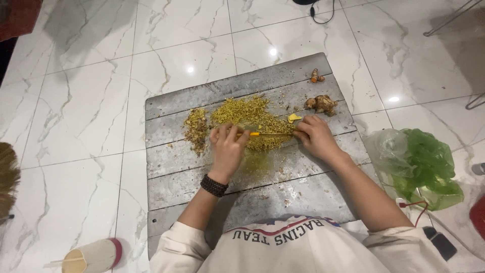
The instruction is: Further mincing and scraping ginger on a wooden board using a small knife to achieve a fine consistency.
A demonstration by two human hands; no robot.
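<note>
A grey wooden board [177, 167] lies on the marble floor, with a heap of finely chopped yellow root [242, 112] spread across its middle. My left hand [227, 146] grips the yellow handle of a knife [267, 134] that lies flat across the heap. My right hand [314, 135] presses down on the far end of the blade. A yellow slice [293, 118] sits just beyond my right fingers. A knobbly whole root [322, 104] and a smaller orange piece [317, 77] rest near the board's far right corner.
A green plastic bag [422, 167] lies on the floor to the right of the board. A cylindrical container with a pink rim [93, 255] lies at the lower left, and a broom's bristles [7, 179] show at the left edge. Cables [323, 12] trail at the top.
</note>
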